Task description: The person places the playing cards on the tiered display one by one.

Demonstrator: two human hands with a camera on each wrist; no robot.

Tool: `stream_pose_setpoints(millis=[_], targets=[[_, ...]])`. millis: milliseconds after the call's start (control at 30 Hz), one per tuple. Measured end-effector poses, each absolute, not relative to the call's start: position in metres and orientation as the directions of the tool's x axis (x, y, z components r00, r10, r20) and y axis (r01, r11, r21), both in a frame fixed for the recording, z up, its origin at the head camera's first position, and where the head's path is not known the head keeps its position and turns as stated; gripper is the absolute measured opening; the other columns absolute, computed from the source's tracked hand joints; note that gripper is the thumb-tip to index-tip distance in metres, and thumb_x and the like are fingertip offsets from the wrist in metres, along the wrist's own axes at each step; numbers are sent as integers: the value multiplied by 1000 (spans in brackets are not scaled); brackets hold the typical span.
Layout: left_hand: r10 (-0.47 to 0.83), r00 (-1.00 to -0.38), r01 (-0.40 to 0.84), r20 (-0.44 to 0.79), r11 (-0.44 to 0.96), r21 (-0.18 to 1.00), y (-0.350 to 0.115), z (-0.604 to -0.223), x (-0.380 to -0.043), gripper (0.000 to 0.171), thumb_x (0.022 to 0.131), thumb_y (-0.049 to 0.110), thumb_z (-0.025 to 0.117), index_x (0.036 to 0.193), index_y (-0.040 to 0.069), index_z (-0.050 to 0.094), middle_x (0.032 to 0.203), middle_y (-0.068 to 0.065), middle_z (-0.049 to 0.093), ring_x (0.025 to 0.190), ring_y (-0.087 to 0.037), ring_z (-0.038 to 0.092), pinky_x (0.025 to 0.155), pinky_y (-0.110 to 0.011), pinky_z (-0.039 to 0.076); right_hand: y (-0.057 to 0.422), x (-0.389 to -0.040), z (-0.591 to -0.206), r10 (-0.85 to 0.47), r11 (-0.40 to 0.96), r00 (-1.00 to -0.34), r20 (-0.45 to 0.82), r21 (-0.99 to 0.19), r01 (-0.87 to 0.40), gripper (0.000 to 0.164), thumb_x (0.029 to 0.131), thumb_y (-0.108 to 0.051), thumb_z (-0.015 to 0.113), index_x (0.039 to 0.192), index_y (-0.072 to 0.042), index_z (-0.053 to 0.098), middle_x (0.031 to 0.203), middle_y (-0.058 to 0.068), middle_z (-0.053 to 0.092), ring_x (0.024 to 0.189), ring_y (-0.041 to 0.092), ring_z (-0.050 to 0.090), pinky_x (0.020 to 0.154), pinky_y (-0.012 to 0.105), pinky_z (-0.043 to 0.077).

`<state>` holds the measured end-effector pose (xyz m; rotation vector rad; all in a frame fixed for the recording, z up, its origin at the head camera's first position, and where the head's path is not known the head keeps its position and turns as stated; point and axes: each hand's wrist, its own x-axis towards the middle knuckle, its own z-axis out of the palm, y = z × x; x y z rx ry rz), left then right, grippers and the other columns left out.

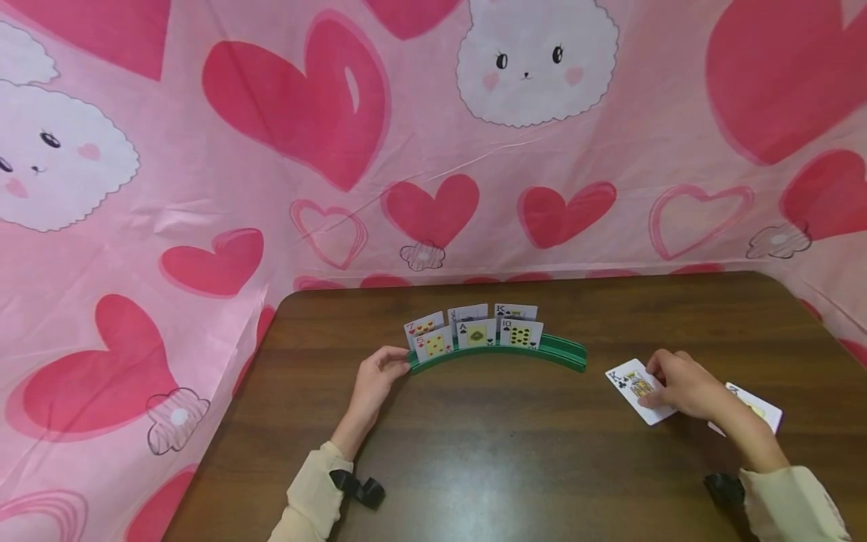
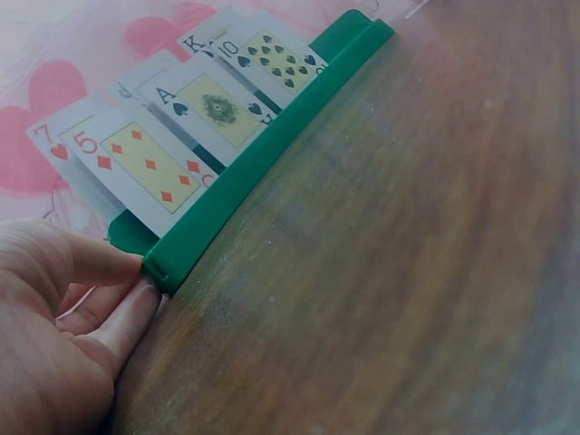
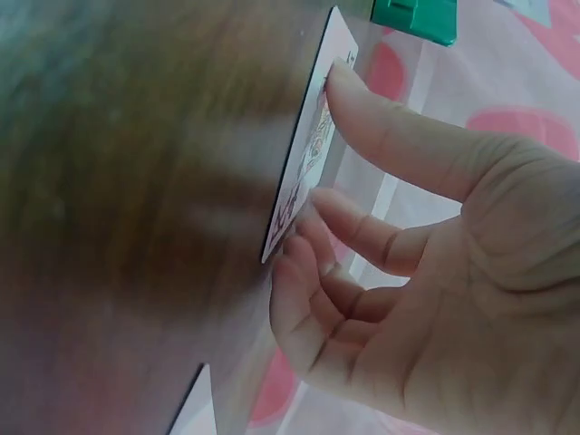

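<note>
A curved green card holder (image 1: 565, 352) holds playing cards in two rows. Its front row shows a five of diamonds (image 2: 145, 172), an ace of spades (image 1: 477, 333) and a ten of spades (image 1: 521, 333); behind stand a seven of hearts (image 1: 423, 324), a jack (image 1: 467, 311) and a king (image 1: 516, 310). My left hand (image 1: 378, 380) pinches the holder's left end between thumb and fingers. On the right, my right hand (image 1: 687, 385) grips a king of clubs (image 1: 637, 388), thumb near one edge and fingertips at another, close over the table. Part of its face is hidden.
More cards (image 1: 762, 410) lie face up on the table right of my right hand, partly covered by my forearm. The brown wooden table (image 1: 474, 452) meets a pink heart-patterned cloth (image 1: 420, 135) along its back and left edges.
</note>
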<state>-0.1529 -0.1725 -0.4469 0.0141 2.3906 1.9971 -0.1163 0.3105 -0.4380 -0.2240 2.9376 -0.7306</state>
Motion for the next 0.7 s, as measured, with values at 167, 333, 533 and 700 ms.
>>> stream_pose_setpoints(millis=[167, 333, 533, 700], targets=[[27, -1000, -1, -6, 176, 984, -172, -443, -150, 19, 97, -4, 63, 115, -9, 68, 119, -20, 69, 106, -25, 66, 90, -32, 49, 308, -116, -436, -124, 888, -987, -100, -456, -65, 57, 76, -23, 91, 103, 13, 56, 90, 18, 58, 85, 34, 53, 72, 43, 44], [23, -1000, -2, -6, 180, 984, -171, -445, -149, 19, 98, -4, 62, 115, -9, 68, 120, -20, 69, 108, -26, 66, 91, -34, 50, 303, -116, -435, -104, 888, -982, -155, -459, -21, 67, 77, -29, 91, 109, 15, 52, 91, 21, 56, 85, 34, 53, 71, 44, 45], [22, -1000, -1, -5, 184, 983, -173, -450, -154, 19, 97, -5, 62, 115, -10, 68, 121, -21, 68, 109, -27, 66, 92, -35, 50, 302, -118, -435, -114, 882, -975, -190, -471, -12, 62, 74, -25, 93, 104, 11, 52, 87, 14, 58, 80, 30, 53, 69, 38, 41], [11, -1000, -19, -21, 188, 982, -177, -472, -167, 20, 98, -4, 63, 117, -8, 68, 124, -20, 68, 110, -27, 66, 94, -37, 50, 303, -117, -437, -137, 885, -982, -134, -462, -60, 52, 75, -19, 91, 97, 8, 53, 81, 12, 58, 75, 28, 52, 66, 39, 41]])
